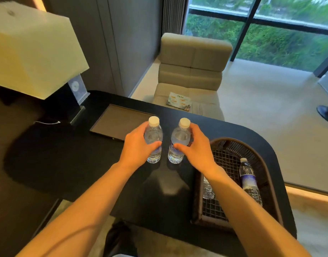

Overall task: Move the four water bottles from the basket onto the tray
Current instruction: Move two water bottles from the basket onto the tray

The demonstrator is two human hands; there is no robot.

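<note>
Two clear water bottles with white caps are held upright over the black table. My left hand (138, 143) grips the left bottle (153, 135), and my right hand (195, 145) grips the right bottle (180, 138). Both sit just in front of the dark flat tray (115, 119), which holds nothing. At the right stands the woven basket (259, 154). A third bottle (249, 179) with a blue label lies in it. A fourth bottle (207, 190) is partly hidden under my right forearm.
A lamp with a cream shade (33, 51) stands at the back left, with a small acrylic sign (78, 88) behind it. A beige chair (193, 71) with a leaflet on its seat faces the table's far edge. The table's rounded right edge runs close to the basket.
</note>
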